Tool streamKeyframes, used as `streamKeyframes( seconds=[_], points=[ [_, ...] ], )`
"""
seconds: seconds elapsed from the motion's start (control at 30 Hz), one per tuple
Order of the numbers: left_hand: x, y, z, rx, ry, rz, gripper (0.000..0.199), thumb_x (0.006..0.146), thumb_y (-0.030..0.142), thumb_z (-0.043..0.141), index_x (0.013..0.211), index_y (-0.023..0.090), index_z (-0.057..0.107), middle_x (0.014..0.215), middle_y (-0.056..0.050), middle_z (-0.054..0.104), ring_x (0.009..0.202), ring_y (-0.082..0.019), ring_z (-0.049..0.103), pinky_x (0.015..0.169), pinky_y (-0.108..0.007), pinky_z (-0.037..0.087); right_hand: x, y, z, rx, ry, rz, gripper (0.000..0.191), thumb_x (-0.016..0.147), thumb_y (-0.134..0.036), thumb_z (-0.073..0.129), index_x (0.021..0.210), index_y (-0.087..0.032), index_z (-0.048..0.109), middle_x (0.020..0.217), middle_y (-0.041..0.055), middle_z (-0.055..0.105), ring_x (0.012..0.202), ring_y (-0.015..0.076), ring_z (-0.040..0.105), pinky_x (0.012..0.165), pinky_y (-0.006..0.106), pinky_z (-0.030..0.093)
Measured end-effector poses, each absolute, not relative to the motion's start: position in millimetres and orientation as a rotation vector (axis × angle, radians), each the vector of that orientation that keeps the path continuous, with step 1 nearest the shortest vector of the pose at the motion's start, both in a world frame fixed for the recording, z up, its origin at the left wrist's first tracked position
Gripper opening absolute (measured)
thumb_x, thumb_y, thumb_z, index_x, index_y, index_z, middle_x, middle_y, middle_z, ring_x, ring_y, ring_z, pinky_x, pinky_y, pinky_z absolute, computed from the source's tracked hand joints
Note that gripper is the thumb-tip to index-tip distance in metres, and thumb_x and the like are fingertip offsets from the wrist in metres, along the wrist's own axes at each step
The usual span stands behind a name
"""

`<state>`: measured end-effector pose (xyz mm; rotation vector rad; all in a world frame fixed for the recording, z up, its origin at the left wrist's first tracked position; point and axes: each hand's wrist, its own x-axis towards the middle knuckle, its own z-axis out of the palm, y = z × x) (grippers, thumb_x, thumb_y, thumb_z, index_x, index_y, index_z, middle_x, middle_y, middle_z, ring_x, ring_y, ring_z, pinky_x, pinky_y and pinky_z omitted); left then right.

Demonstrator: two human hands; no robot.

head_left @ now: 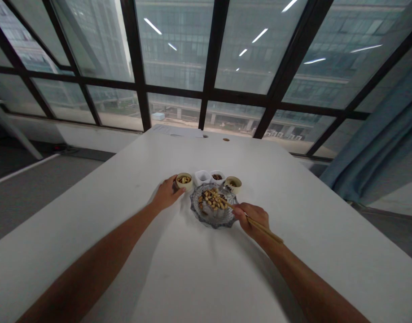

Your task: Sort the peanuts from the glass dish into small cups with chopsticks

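Note:
A glass bowl [212, 220] with a scalloped rim stands on the white table, holding nuts and darker bits. My right hand [253, 220] grips wooden chopsticks [266, 231] at the bowl's right edge, their tips among the nuts. On the left, my left hand [168, 193] is wrapped round the side of a small cream cup [184, 185] containing pale nuts. Behind the bowl are a white cup [202, 177] with no contents visible and another white cup [217, 177] with dark pieces. A second cream cup [233, 184] stands at the right, with a little something inside.
The white table [179, 269] reaches back to large windows. Papers [179, 131] lie at its far edge, near a small brown round item [226, 139]. A blue curtain [370, 143] hangs at the right.

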<state>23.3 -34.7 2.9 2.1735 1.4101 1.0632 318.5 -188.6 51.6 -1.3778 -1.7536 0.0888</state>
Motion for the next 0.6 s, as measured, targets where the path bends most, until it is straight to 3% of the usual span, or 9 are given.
streamKeyframes(
  seconds=[0.13, 0.3, 0.6],
  points=[
    [23.9, -32.7, 1.3, 2.201, 1.415, 1.032, 0.063, 0.081, 0.050, 0.064, 0.136, 0.021, 0.049, 0.131, -0.012, 0.063, 0.122, -0.029, 0.059, 0.106, -0.046, 0.045, 316.0, -190.0, 47.7, -1.396, -1.750, 0.077, 0.052, 0.092, -0.064, 0.044, 0.071, -0.025, 0.071, 0.058, 0.0042, 0.070, 0.055, 0.0187, 0.067, 0.060, 0.029, 0.053],
    [27.4, -28.1, -1.3, 2.122, 1.380, 1.114, 0.083, 0.078, 0.052, 0.069, 0.145, 0.016, 0.036, 0.138, -0.018, 0.057, 0.126, -0.030, 0.057, 0.107, -0.046, 0.044, 302.7, -183.5, 55.8, -1.316, -1.349, 0.321, 0.051, 0.093, -0.064, 0.046, 0.072, -0.021, 0.065, 0.056, 0.0030, 0.067, 0.042, 0.0154, 0.059, 0.043, 0.027, 0.048],
    [60.6, -26.9, 32.4, 2.208, 1.401, 1.108, 0.077, 0.080, 0.054, 0.067, 0.143, 0.018, 0.041, 0.144, -0.016, 0.051, 0.134, -0.032, 0.048, 0.113, -0.048, 0.037, 317.9, -157.8, 64.5, -1.234, -0.991, 0.336, 0.052, 0.088, -0.065, 0.054, 0.075, -0.015, 0.063, 0.053, 0.0009, 0.063, 0.038, 0.0127, 0.056, 0.038, 0.024, 0.045]
  ],
)
